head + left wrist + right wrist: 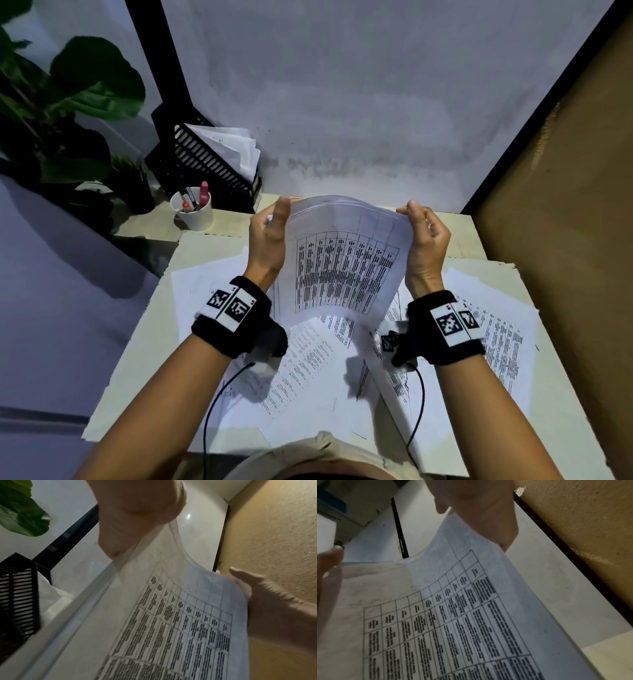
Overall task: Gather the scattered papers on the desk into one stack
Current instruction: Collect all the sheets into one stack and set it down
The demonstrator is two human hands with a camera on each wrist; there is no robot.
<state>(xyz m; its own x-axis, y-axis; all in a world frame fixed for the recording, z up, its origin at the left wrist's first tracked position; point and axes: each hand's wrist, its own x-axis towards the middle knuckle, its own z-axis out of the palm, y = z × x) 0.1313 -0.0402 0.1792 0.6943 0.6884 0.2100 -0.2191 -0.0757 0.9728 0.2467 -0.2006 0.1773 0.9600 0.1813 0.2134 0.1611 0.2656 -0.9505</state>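
Both hands hold a bundle of papers upright above the desk.

Head view: left hand (269,236) and right hand (426,240) pinch the table-printed bundle (342,263) by its side edges, probably to square it; loose sheets (308,370) lie scattered on the desk (137,359) below.
Left wrist view: fingers (116,543) clamp one edge.
Right wrist view: fingers (488,520) grip the other edge.

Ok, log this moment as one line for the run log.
step: gathering | left hand: holds table sheet left edge | right hand: holds right edge | sheet: raised, bowed | loose papers: still scattered on desk
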